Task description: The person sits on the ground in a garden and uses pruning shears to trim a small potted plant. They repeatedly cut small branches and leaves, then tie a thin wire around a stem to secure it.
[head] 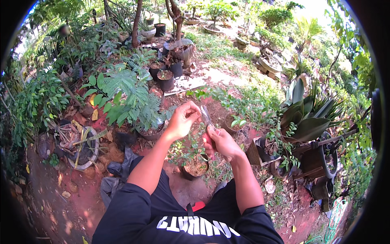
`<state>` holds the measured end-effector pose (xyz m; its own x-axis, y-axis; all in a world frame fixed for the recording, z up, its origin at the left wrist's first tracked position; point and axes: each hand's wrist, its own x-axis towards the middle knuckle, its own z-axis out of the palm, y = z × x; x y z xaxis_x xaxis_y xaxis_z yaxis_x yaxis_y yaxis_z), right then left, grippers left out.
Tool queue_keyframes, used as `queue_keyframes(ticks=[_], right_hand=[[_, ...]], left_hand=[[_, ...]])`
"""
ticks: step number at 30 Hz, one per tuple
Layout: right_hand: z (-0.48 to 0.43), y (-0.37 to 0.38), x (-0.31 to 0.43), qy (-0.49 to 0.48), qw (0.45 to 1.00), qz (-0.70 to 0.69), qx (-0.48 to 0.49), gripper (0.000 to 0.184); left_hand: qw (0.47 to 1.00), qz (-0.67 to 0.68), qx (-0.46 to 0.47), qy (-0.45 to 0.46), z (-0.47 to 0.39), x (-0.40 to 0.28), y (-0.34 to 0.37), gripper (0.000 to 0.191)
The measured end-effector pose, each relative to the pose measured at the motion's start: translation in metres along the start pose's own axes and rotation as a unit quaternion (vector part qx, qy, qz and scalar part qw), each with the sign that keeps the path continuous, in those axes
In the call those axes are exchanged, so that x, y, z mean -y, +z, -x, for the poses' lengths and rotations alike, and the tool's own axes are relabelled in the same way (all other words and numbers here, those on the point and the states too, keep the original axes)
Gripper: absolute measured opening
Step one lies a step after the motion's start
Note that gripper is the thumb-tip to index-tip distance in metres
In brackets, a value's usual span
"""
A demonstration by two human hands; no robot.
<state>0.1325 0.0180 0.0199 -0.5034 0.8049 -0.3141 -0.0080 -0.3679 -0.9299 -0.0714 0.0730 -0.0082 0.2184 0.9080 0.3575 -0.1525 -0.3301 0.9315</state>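
Observation:
My right hand (221, 141) is closed around the red handles of metal shears (207, 117), whose blades point up and away from me. Just left of the blades, my left hand (184, 120) has its fingertips pinched together; whether something thin is between them cannot be told. Below both hands, a small leafy plant (189, 149) grows in a round dark pot (195, 170) between my legs. Its upper stems are partly hidden by the hands and the shears.
A feathery-leaved plant (131, 94) stands at the left, near a pale-rimmed pot (96, 152). Small black pots (166, 80) are ahead. At the right are a broad-leaved plant (307, 119), a wooden planter (257, 152) and a green hose (335, 216).

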Motion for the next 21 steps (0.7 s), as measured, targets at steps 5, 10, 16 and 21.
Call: queue_keyframes(ticks=[5,10,16,21], right_hand=[[0.008,-0.014,-0.001,0.092,0.981,-0.125,0.115,0.043],[0.0,-0.007,-0.016,0.033,0.989,-0.089,0.116,0.049],[-0.016,-0.013,-0.026,-0.053,0.926,0.343,-0.149,0.045],[-0.016,-0.016,-0.028,-0.063,0.951,0.274,-0.124,0.042]], left_hand=[[0.994,0.034,0.095,-0.047,0.005,-0.013,-0.017,0.009],[0.995,0.04,0.067,-0.064,0.006,-0.018,-0.017,0.009],[0.997,-0.026,0.02,-0.068,0.004,-0.016,-0.018,0.007],[0.995,-0.068,-0.057,0.035,-0.002,-0.009,-0.016,0.004]])
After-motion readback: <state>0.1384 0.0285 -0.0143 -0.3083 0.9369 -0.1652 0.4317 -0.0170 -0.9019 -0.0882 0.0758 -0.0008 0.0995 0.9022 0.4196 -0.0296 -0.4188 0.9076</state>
